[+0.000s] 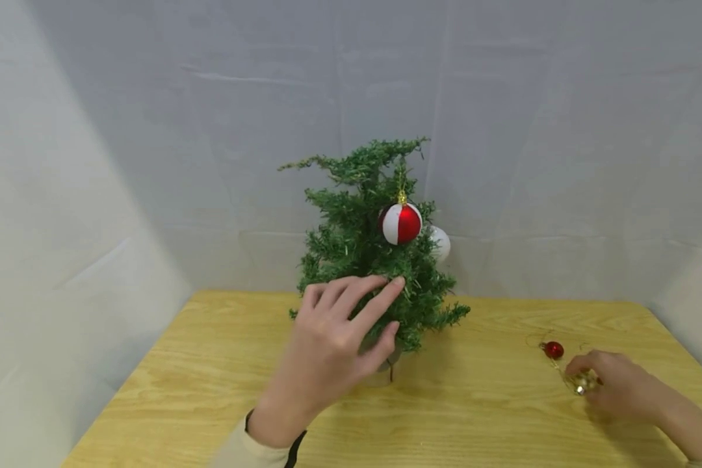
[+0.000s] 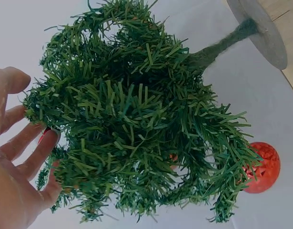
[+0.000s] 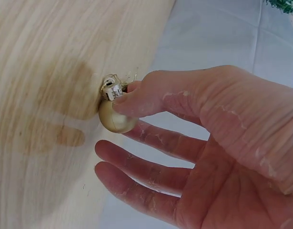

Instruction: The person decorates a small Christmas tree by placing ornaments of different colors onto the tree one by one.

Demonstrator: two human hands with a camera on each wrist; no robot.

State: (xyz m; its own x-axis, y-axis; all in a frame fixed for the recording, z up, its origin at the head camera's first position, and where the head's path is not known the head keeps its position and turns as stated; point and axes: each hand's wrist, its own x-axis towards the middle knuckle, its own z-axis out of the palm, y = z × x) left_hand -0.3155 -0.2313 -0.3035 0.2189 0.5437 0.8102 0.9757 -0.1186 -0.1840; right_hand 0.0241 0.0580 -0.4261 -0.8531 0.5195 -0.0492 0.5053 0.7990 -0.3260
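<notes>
A small green artificial Christmas tree [image 1: 351, 221] stands upright on the table. My left hand [image 1: 336, 328] is at its lower front, fingers spread and reaching to the branches; in the left wrist view the fingertips [image 2: 46, 143] lie right at the needle tips. At the table's right side, my right hand [image 1: 628, 387] pinches a small gold bauble [image 3: 116, 117] between thumb and index finger, the other fingers extended. The bauble's silver cap and thin gold cord show beside the thumb, close to the tabletop. A small red bauble [image 1: 554, 350] lies just beyond that hand.
A red-and-white bauble [image 1: 402, 224] hangs on the tree's upper front, with a white bauble [image 1: 441, 244] behind it on the right. A red textured bauble [image 2: 264, 167] shows beside the branches. Pale cloth [image 1: 240, 130] encloses the wooden table [image 1: 210, 364] behind and at the sides.
</notes>
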